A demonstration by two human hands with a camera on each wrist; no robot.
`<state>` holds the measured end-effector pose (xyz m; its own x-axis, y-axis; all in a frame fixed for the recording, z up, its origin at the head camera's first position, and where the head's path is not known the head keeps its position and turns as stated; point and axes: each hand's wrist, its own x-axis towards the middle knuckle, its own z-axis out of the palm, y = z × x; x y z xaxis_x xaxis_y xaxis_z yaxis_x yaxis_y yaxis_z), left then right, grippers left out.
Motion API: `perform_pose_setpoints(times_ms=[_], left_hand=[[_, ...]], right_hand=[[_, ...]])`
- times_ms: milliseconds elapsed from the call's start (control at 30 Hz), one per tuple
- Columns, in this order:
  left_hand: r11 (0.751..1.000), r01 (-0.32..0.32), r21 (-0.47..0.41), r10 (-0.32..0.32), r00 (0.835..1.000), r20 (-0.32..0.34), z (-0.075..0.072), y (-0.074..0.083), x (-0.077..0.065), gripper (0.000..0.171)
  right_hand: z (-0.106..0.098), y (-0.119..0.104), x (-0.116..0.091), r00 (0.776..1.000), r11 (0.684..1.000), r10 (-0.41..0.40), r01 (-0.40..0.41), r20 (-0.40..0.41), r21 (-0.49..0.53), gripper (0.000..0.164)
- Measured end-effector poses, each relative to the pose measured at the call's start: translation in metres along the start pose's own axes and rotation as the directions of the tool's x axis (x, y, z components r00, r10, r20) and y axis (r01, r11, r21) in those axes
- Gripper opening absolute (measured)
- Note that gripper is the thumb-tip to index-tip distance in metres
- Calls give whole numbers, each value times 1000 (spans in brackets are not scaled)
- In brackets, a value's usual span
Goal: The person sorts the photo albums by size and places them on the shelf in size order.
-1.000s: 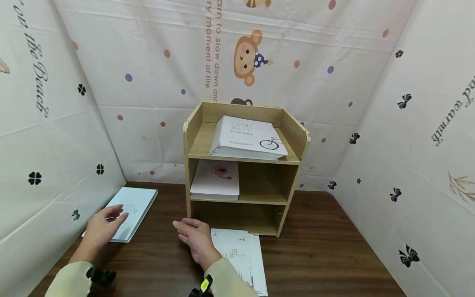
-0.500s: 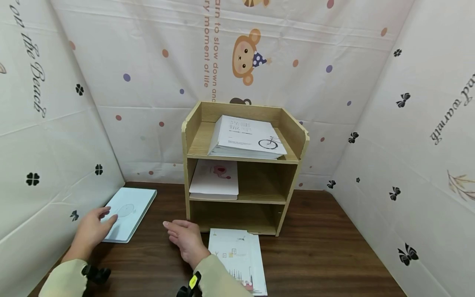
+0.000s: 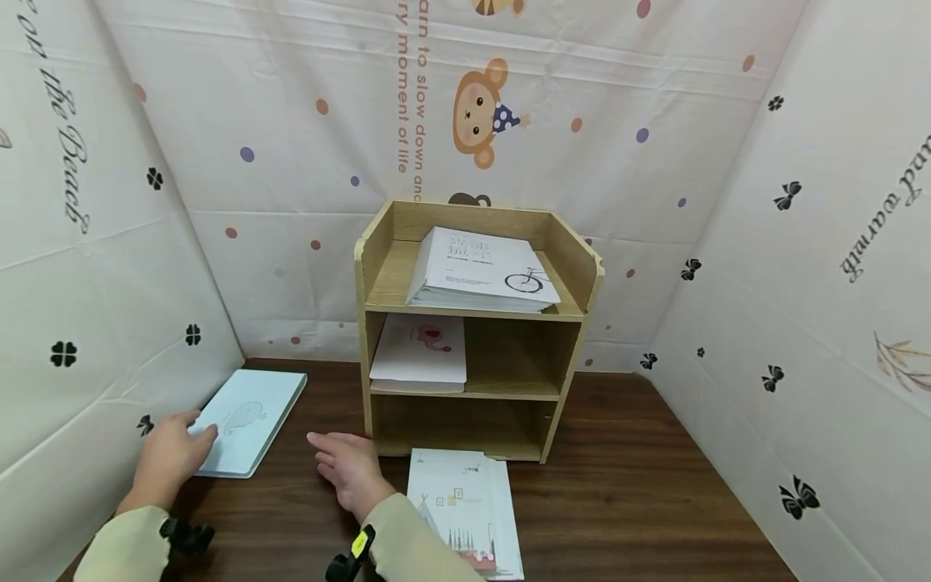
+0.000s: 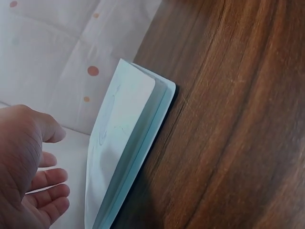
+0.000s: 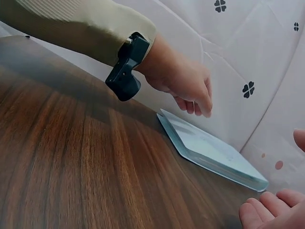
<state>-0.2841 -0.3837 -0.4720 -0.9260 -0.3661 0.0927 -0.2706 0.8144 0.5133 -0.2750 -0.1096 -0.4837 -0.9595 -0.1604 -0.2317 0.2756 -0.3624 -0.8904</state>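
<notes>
A light-blue notebook [image 3: 250,416] with a line drawing on its cover lies against the left wall. My left hand [image 3: 169,453] hovers by its near left corner, fingers loosely bent and thumb apart. In the left wrist view a gap shows between that hand [image 4: 28,162] and the notebook [image 4: 121,109]. Right of the notebook, my right hand [image 3: 352,473] is held over the table, palm turned left, fingers extended and holding nothing. The right wrist view has the left hand [image 5: 183,83] above the notebook's edge [image 5: 214,150], with right fingertips [image 5: 259,210] at the lower right.
A three-level wooden shelf [image 3: 480,396] stands at the back. White books [image 3: 487,271] are stacked on top, and pink-printed books [image 3: 422,347] occupy the middle level's left side. White booklets [image 3: 458,501] lie before it, partly under the right sleeve [image 3: 418,541]. Fabric walls enclose the table.
Both hands have moved left, the left one to the notebook's near left corner, uncovering more of its cover drawing. The right hand has drawn away from the shelf. Notebook and books stay put.
</notes>
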Motion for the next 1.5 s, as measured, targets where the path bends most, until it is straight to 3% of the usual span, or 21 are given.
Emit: perform_pose_setpoints(times_ms=[300,600,1033,1500], left_hand=[[998,-20,54,21,1000,-11,3,-11,3,63],[997,-37,75,38,999,-8,9,-15,5,64],[995,10,103,-14,999,40,8,-13,6,66],[991,43,130,-54,995,80,6,-11,5,57]], right_hand=[[13,9,3,999,999,21,-20,-35,27,43],[24,18,10,997,999,38,-35,-71,35,46],[43,19,12,995,996,69,-65,-66,54,42],[53,22,21,993,993,113,-111,-30,42,32]])
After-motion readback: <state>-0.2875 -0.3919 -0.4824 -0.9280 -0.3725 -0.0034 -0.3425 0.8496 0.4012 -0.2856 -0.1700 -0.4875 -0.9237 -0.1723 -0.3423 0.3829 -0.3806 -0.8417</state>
